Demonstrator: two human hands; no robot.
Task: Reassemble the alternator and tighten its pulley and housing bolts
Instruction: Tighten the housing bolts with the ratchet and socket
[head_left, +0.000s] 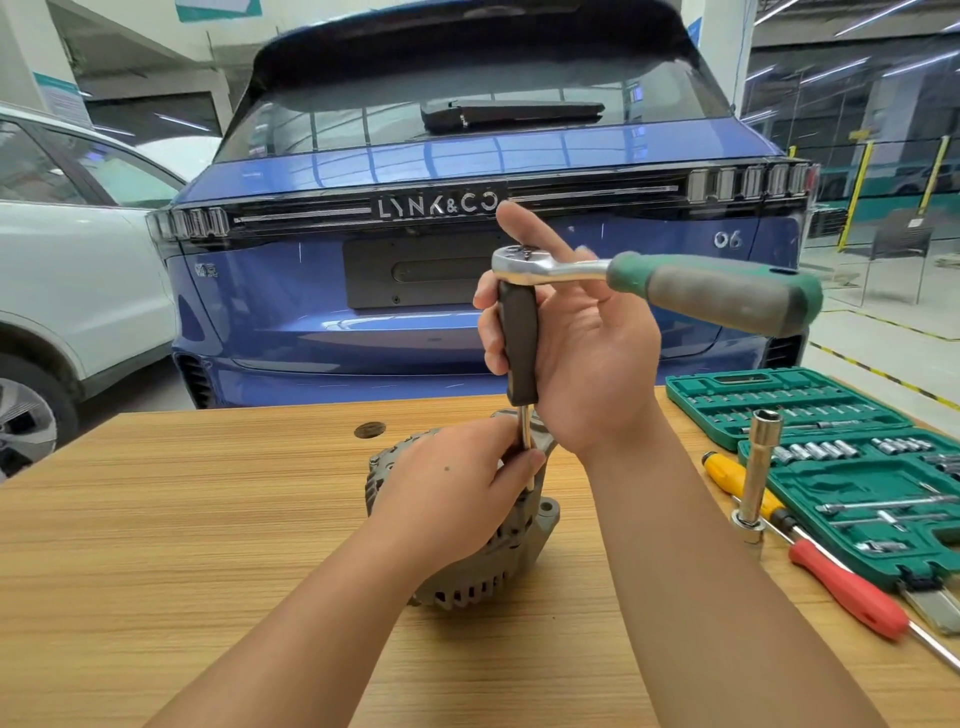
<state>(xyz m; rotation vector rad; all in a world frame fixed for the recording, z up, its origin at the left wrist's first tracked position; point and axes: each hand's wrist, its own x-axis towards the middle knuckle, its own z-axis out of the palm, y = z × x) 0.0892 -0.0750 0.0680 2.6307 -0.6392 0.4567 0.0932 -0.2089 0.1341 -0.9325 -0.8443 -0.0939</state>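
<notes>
Head view: right hand (582, 358) is curling fingers around black driver handle (518, 345) under ratchet (649, 278); left hand (457, 488) is pinching the shaft (525, 434), with alternator (483, 561) sitting beneath those fingertips. Risk: bit is likely slipping off the bolt if the tall stack tilts.

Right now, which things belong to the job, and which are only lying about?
In use:
alternator
ratchet
driver
left hand, pinching the driver's shaft
right hand, around its grip

Lying about:
socket set
upright socket
yellow screwdriver
red screwdriver
</notes>
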